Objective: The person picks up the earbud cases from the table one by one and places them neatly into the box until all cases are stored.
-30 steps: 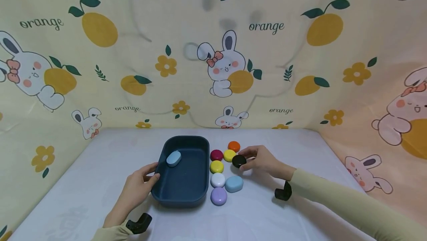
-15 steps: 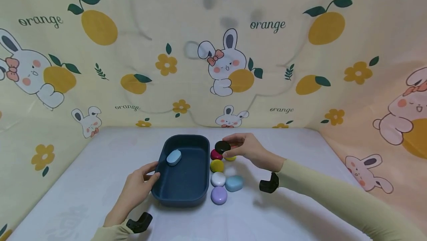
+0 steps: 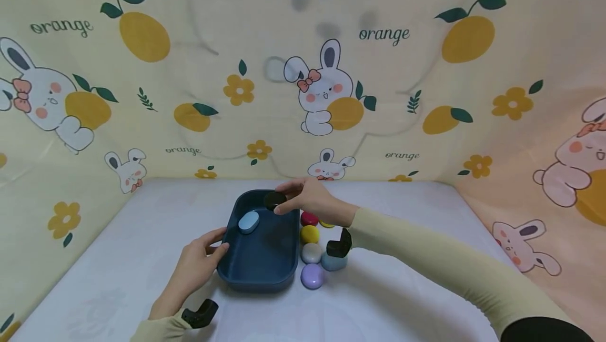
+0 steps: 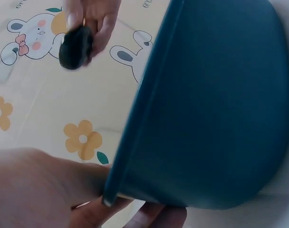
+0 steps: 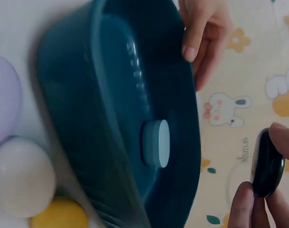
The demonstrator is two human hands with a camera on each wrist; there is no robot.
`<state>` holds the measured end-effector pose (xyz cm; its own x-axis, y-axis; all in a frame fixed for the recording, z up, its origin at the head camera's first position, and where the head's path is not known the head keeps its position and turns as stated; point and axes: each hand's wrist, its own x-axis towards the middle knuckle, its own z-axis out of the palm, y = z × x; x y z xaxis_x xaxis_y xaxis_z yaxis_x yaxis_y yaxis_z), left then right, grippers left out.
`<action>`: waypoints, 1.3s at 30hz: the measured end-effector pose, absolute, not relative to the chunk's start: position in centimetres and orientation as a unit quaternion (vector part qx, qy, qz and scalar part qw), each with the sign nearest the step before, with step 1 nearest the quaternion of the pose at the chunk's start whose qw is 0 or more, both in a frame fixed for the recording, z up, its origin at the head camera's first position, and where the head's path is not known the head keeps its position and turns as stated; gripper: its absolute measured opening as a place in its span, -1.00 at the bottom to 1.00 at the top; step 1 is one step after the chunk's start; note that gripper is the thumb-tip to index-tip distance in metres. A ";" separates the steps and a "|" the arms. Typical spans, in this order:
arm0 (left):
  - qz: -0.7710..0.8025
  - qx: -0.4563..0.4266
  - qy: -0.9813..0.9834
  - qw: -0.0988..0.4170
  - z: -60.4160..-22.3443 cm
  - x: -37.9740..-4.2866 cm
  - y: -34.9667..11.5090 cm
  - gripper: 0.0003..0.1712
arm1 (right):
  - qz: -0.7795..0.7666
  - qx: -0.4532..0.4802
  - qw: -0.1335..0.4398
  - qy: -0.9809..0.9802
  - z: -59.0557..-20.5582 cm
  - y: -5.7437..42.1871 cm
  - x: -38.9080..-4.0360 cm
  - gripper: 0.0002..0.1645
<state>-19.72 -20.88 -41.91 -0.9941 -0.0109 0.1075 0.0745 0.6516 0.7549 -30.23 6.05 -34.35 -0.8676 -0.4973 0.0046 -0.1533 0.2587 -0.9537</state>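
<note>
My left hand holds the left side of a dark blue rectangular tub, thumb at the rim and fingers along the outer wall. With thumb and fingertips my right hand pinches a black, flat round case above the tub's far end. The right wrist view shows this black case edge-on, with a small notch-like mark on its side. Inside the tub lies one light blue oval piece, near the far left. The left wrist view is mostly the tub's outer wall.
Along the tub's right side lie a dark red piece, a yellow one, a white one, a purple one and a light blue one. Another yellow piece is partly hidden. A patterned cloth hangs behind.
My right hand has lifted the black case from among the pieces on the right and carried it left over the tub. The left hand keeps its hold on the tub.
</note>
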 end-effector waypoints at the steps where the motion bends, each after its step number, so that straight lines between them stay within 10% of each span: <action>1: -0.417 -0.018 -0.907 0.053 -42.0 -19.8 -20.8 -0.50 | -0.563 -0.210 0.151 0.785 -34.3 5.7 -30.4 -0.42; 39: -0.425 -0.010 -0.903 0.053 -41.8 -19.8 -20.8 -0.50 | -0.507 -0.141 0.137 0.839 -39.3 2.0 -32.3 -0.54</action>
<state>-19.76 -20.77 -41.83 -0.9941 -0.0265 0.1054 0.0644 0.6380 0.7673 -32.25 1.96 -39.29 -0.9222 -0.3767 -0.0873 -0.0978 0.4456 -0.8899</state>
